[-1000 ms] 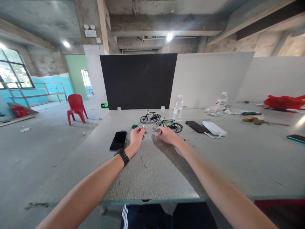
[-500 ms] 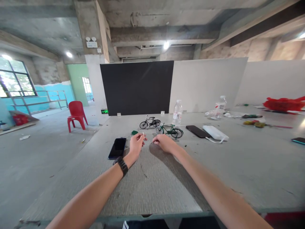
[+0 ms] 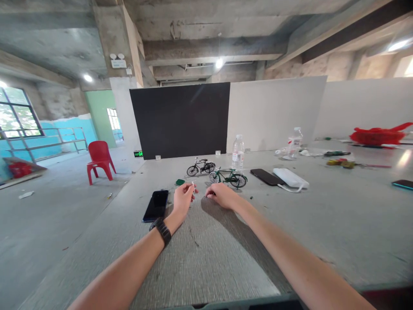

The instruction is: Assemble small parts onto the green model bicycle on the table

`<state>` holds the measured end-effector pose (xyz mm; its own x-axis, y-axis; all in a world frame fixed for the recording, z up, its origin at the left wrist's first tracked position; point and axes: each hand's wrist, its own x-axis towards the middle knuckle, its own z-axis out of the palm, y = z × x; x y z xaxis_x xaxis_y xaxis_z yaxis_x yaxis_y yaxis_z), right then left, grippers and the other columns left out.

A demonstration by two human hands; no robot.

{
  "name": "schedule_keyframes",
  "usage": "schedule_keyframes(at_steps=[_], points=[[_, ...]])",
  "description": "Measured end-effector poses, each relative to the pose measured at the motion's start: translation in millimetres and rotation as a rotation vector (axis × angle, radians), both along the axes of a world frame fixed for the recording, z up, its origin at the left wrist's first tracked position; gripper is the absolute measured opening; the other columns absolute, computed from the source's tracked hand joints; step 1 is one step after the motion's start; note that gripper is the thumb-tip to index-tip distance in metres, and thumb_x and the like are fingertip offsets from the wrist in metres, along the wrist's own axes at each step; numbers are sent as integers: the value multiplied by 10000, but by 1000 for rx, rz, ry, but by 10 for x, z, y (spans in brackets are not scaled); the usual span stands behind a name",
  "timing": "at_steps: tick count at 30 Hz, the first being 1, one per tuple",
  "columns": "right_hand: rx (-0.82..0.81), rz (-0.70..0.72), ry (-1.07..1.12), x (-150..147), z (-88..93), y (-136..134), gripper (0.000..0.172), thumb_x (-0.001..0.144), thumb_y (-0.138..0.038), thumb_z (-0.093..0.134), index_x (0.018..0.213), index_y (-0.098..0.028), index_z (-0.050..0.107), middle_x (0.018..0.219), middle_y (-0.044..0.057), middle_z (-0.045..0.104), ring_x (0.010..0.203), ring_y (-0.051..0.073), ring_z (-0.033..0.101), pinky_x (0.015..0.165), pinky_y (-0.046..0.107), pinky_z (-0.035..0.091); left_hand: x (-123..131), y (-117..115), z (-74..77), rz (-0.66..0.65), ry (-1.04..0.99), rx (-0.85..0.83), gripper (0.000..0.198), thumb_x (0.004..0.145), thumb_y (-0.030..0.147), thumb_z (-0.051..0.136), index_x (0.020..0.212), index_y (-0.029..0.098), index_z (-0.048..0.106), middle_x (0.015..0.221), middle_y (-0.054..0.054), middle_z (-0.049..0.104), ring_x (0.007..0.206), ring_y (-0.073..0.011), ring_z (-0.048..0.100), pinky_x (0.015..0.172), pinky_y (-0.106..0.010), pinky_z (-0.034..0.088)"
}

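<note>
Between the fingertips of my left hand (image 3: 183, 197) is a small thin silvery part (image 3: 194, 185), shaped like a bicycle handlebar but too small to be sure. My right hand (image 3: 221, 194) is closed near the tabletop, its fingertips pinched; whatever they hold is too small to make out. Just beyond my right hand a green model bicycle (image 3: 228, 176) stands upright. Behind it is a black model bicycle (image 3: 200, 167). A small green piece (image 3: 180, 182) lies just past my left hand.
A dark phone (image 3: 155, 206) lies left of my left hand. To the right are another black phone (image 3: 267, 177), a white pouch-like item (image 3: 291, 179) and a clear bottle (image 3: 238, 153). A black panel (image 3: 180, 120) stands at the back. A red chair (image 3: 100, 160) is on the floor.
The view has shifted slightly, so the scene sits a little further left. Both hands keep nearly the same pose, with the silvery part still in my left fingers.
</note>
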<state>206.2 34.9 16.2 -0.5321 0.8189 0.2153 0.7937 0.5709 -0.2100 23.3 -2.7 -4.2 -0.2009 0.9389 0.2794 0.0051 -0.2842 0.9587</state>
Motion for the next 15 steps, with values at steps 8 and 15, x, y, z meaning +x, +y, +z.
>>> schedule_keyframes(at_steps=[8, 15], points=[[-2, -1, -1, -5, -15, -2, 238, 902, -243, 556, 1037, -235, 752, 972, 61, 758, 858, 186, 678, 757, 263, 448, -3, 2, 1, -5, 5, -2, 238, 767, 364, 636, 812, 136, 688, 720, -51, 688, 494, -76, 509, 467, -196, 378], [13, 5, -25, -11, -17, -3, 263, 906, -233, 539, 1044, -249, 761, 1017, 70, 750, 927, 198, 672, 809, 281, 451, -11, -16, -9, -10, 27, 3, 240, 780, 379, 633, 808, 148, 692, 744, -54, 694, 511, -81, 515, 476, -199, 382]])
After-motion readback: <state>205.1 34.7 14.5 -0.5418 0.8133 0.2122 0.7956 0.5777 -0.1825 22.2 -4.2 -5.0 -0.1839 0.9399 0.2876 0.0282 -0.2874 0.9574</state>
